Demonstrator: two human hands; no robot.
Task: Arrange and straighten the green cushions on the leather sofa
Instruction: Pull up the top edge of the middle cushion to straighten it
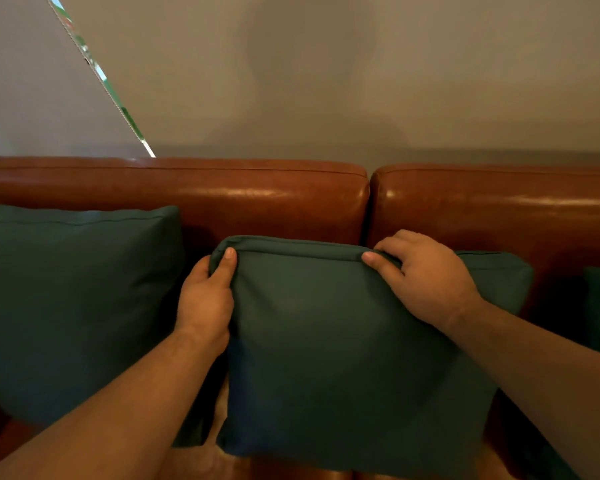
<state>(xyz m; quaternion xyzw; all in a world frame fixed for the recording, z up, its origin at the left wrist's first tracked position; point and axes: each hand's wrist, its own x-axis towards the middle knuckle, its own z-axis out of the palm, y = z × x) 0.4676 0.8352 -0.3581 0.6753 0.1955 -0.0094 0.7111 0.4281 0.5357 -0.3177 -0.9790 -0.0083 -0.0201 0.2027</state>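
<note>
While left hand and right hand pinch its top seam, the middle green cushion prob. handles soft & light; best held at its 2 top corners.

Sofa — glossy brown leather, smooth, catching highlights; cushions — matt green woven cloth; wall matt.

green cushions: no text, label or brand can be read.
leather sofa: no writing or maker's mark can be read.
wall: no sign or number.
bright strip, upper left: blurred colours, nothing legible.
</note>
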